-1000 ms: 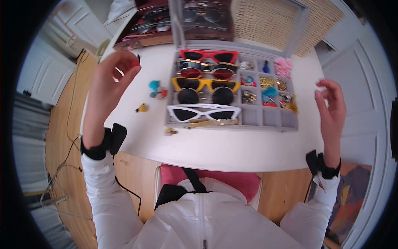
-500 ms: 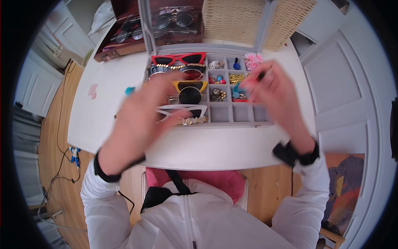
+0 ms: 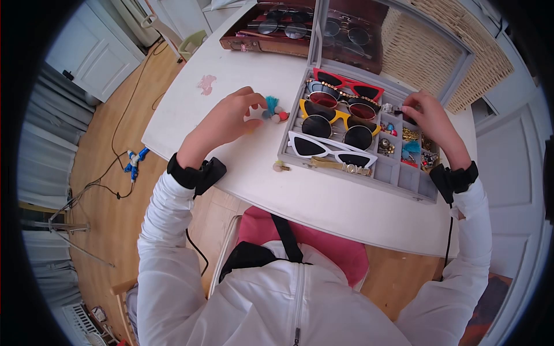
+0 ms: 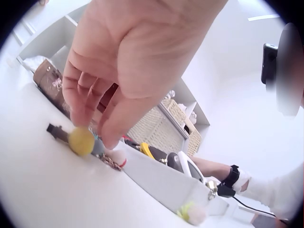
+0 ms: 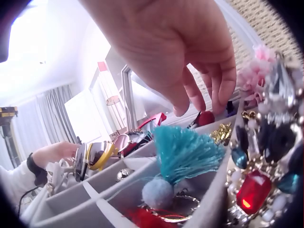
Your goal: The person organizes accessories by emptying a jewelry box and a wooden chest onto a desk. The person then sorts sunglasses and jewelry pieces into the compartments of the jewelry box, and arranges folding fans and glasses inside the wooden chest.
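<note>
My left hand (image 3: 225, 118) reaches low over the table at the left. Its fingertips are close to a yellow pompom hair clip (image 4: 81, 141), with a gap between thumb and fingers. Just beyond lie a teal tassel (image 3: 272, 104) and a coral pompom (image 3: 283, 116). My right hand (image 3: 430, 115) is over the upper compartments of a grey display case (image 3: 404, 187). There its fingertips hold a red pompom hair clip (image 5: 205, 118) with a dark clip part, beside a navy item (image 5: 230, 108). A teal tassel earring (image 5: 185, 152) fills a nearer compartment.
Sunglasses, among them a white pair (image 3: 332, 151), line the case's left side. Its glass lid (image 3: 398, 55) stands raised. Behind are a brown box of glasses (image 3: 268, 43) and a wicker basket (image 3: 482, 63). A small pale pompom piece (image 3: 280, 166) lies by the front edge.
The right hand has brought the red pompom clip to the upper compartments. The left hand has swung left from over the sunglasses to the yellow pompom clip. The head view has shifted left.
</note>
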### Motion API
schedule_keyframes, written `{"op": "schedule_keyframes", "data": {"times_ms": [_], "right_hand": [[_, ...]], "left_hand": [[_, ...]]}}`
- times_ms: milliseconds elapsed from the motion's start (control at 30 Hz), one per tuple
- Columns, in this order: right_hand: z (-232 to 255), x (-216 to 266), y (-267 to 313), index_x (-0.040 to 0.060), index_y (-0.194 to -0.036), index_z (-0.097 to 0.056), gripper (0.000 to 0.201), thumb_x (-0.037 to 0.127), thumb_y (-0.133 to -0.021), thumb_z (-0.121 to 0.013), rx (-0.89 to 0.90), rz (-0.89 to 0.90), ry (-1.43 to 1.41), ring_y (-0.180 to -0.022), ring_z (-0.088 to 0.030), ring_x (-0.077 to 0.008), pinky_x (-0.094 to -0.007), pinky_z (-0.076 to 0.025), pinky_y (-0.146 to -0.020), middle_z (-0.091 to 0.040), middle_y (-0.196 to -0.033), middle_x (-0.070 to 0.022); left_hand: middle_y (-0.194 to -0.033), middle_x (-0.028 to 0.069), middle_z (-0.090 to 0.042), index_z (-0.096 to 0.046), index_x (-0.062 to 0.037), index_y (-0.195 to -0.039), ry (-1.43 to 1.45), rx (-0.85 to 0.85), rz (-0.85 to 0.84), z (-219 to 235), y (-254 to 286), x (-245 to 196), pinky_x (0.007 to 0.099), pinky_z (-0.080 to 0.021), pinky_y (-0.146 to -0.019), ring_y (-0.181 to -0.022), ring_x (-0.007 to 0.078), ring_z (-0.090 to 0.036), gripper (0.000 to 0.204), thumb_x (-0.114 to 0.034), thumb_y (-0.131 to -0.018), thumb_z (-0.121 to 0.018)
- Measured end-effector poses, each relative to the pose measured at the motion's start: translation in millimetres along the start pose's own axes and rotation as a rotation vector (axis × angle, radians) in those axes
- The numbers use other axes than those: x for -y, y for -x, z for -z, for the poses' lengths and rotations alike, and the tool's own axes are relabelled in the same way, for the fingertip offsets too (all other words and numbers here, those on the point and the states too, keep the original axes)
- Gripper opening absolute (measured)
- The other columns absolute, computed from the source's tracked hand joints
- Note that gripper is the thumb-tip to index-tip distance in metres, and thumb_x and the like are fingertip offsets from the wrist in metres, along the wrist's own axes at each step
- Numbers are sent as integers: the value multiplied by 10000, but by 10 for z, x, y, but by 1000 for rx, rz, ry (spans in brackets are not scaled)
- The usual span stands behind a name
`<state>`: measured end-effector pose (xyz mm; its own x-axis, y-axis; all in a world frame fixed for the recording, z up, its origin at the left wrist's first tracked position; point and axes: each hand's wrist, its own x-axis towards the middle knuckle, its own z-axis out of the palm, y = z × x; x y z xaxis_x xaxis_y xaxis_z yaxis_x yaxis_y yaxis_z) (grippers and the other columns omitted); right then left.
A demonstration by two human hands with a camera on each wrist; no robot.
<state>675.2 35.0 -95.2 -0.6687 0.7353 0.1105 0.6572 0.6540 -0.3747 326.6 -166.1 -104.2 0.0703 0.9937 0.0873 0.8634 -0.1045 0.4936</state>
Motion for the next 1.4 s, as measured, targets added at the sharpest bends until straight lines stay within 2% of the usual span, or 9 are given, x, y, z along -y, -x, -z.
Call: {"op": "schedule_keyframes", "data": {"times_ms": [267,433,567,667,767,1067,1133,1233,1400], "right_hand": [[272,444,161,-13,-955,-583,214,146,-818,-623,26,-119,-154,-727,-554,-158,-293,-452,-661,-590,-931,-97],[251,940,255,-6,-990,-576,212,131,-831,-611,-125,81,-340,-660,-493,-101,-242,-435,-623,-579,-902,-60],[68,1392,192,26,-1110,-550,265,195,-906,-568,49,195,-773,-763,-557,-63,-210,-467,-687,-590,-874,-10],[67,1592,173,12,-1044,-594,279,234,-875,-608,187,120,-969,-732,-543,-71,-204,-463,-643,-607,-867,-51],[336,1527,184,1,-1036,-597,290,237,-869,-616,406,152,-1027,-704,-567,-75,-198,-466,-631,-628,-835,-58],[628,1128,627,-4,-937,-601,182,147,-841,-637,277,-91,-816,-660,-568,-57,-185,-455,-582,-630,-818,-46],[663,939,739,-9,-901,-585,148,110,-833,-644,265,-214,-477,-642,-569,-52,-187,-447,-563,-596,-764,-31],[466,514,957,1,-902,-562,139,74,-823,-650,178,-285,-623,-621,-568,-53,-195,-435,-539,-558,-721,-8],[240,425,1070,27,-905,-511,152,23,-816,-634,178,-336,-438,-594,-554,-72,-219,-444,-542,-533,-688,-14]], "left_hand": [[-803,105,-587,-614,-1,-896,-157,67,-31,-25,-185,121,305,-461,-643,-716,226,-569,167,-43,-737,-647],[-758,100,-624,-597,29,-833,86,-55,27,289,-131,-236,286,-472,-597,-714,189,-621,103,-36,-760,-630],[-780,56,-642,-599,3,-922,322,-190,-100,245,-138,-649,213,-437,-560,-667,92,-585,145,-57,-796,-634],[-861,36,-625,-576,13,-975,305,-271,-279,236,-205,-1046,211,-445,-636,-785,72,-589,169,-31,-816,-612],[-914,44,-605,-557,32,-1021,525,-331,-298,217,-265,-1245,222,-460,-717,-843,91,-582,193,-34,-844,-597],[-896,10,-590,-580,9,-989,555,-131,-290,-68,-275,-1238,207,-435,-725,-792,71,-549,156,-104,-881,-582],[-895,11,-587,-576,8,-982,484,-160,-297,-56,-201,-1105,205,-431,-705,-781,71,-545,151,-105,-881,-578],[-812,9,-593,-588,-16,-946,358,-289,-109,24,-45,-699,205,-401,-562,-700,72,-526,143,-129,-861,-602],[-838,20,-593,-587,-23,-964,104,-301,71,80,191,-120,217,-419,-566,-707,91,-536,129,-98,-859,-584]]}}
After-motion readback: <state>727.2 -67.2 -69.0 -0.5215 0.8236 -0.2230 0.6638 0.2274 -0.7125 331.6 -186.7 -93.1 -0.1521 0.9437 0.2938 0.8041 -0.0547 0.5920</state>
